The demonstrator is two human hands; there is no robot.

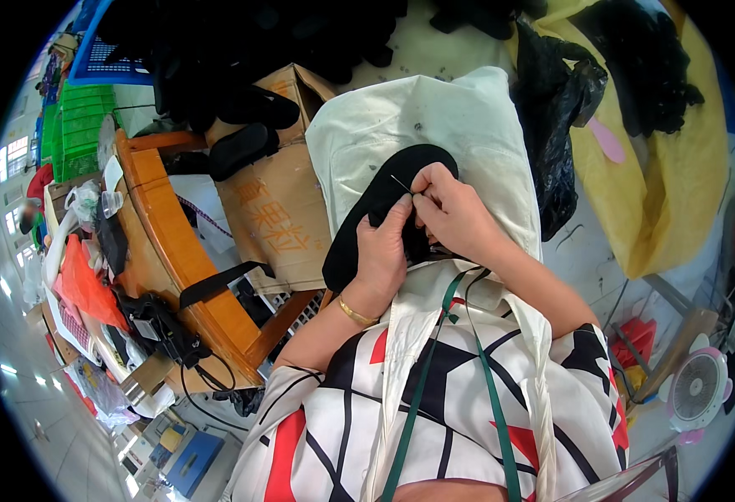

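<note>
A black cloth shoe (367, 201) lies slantwise over the pale cloth on my lap, its rounded end pointing away from me. My left hand (384, 243) is closed on the shoe's near part, its thumb reaching up to the other hand's fingertips. My right hand (451, 209) pinches close to that thumb, over the shoe's upper part. Between the fingertips a thin, pale, needle-like sliver (399, 181) sticks out toward the upper left. The shoe's opening is partly hidden under both hands.
Whitish cloth (468, 109) covers my lap. On the left stand a cardboard box (271, 209), a wooden stool (171, 226) and a cluttered table. Black shoes (246, 151) pile up ahead. A yellow sack (635, 209) and black plastic bag (555, 125) lie right, above a fan (698, 385).
</note>
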